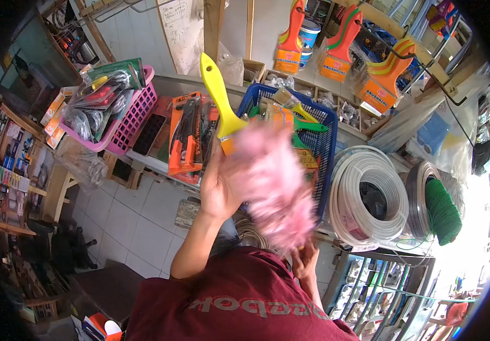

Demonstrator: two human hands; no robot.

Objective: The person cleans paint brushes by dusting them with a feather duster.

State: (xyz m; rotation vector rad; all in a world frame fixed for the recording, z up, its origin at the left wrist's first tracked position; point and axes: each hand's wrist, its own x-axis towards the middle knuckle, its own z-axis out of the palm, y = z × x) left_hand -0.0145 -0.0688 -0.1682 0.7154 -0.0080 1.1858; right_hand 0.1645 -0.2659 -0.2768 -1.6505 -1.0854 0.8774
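Note:
My left hand is raised and grips a paintbrush with a yellow handle near its orange ferrule, the handle pointing up and away. A fluffy pink duster, blurred by motion, sweeps across the brush and in front of the blue basket. My right hand is low, close to my maroon shirt, and closes around the duster's lower end. The brush's bristles are hidden behind the pink fluff.
The blue basket holds more brushes. To the left are orange tool packs and a pink basket of bagged goods. Coils of white cable and green cord lie right. Orange-handled brushes hang above. Tiled floor lies lower left.

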